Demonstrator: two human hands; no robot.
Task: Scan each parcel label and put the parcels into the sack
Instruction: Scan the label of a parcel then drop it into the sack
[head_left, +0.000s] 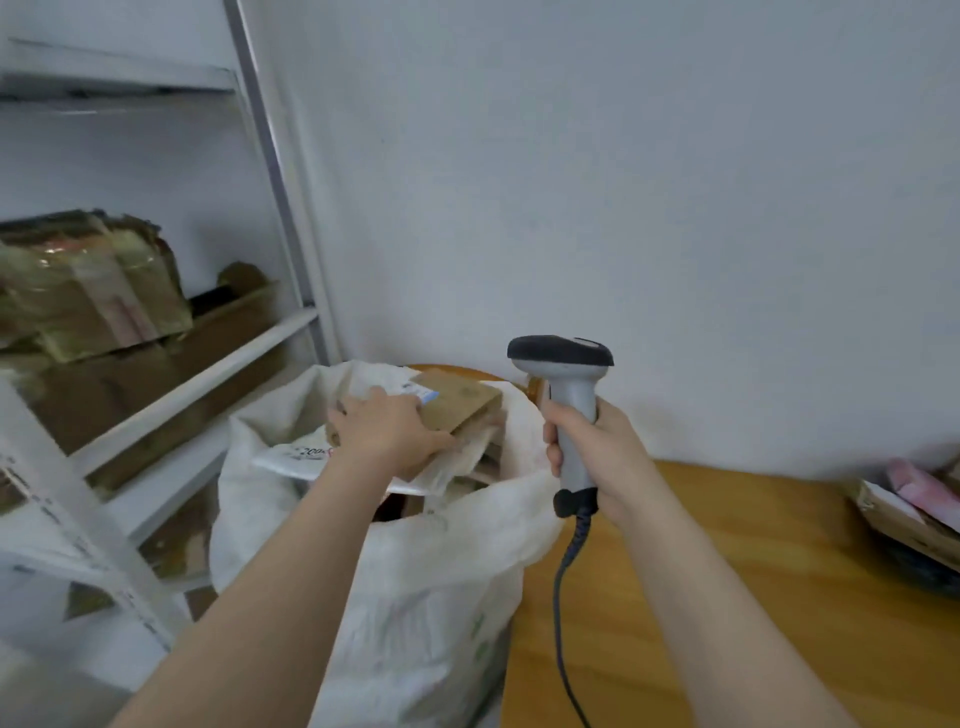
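Parcel (462, 405) tops full sack (415, 597)
Left hand (387, 431) covers the flat, stiff, probably light cardboard, grip unclear; edges offer best hold. Right hand (592, 447) clasps scanner (566, 374).

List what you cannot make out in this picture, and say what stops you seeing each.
- Head view: print on the label of the parcel: too small, blurred, partly under the left hand.
- Head view: bottom of the sack: hidden by its own wall.
- Head view: scanner trigger: covered by the right hand.
- Head view: boxes: cut off by the right edge.
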